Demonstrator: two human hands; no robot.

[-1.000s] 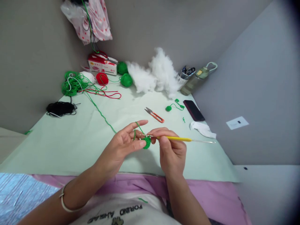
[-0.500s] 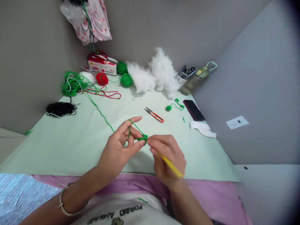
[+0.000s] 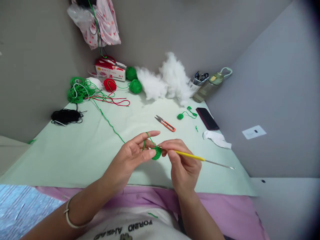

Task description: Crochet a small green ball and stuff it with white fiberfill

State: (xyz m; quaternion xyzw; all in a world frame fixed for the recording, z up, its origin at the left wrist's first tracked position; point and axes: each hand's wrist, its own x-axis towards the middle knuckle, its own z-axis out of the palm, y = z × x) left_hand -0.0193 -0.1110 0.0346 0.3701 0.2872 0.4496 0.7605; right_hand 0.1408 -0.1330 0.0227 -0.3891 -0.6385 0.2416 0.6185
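Between the thumb and fingers of my left hand [image 3: 133,155] is a small round green crochet piece [image 3: 157,153]. Green yarn [image 3: 111,126] runs across the table to this hand and loops over its raised index finger. My right hand [image 3: 185,163] grips a yellow-handled crochet hook [image 3: 191,155], one metal end pointing out to the right. The hook's other end meets the top edge of the green piece; its tip is hidden by the fingers and yarn. Beyond the hands lie orange thread snips [image 3: 165,123], blades toward the upper left.
A green yarn tangle [image 3: 78,90], black yarn [image 3: 66,116], red yarn ball [image 3: 110,85] and green ball [image 3: 135,86] stand back left. White stuffing [image 3: 172,78] lies at the back. Right are a bottle [image 3: 208,87], phone [image 3: 207,118], white cloth [image 3: 217,139] and small green pieces [image 3: 180,116].
The hook has swung from pointing down toward me to lying nearly level, pointing right. Both hands have shifted slightly right, and the green piece has turned so more of its face shows.
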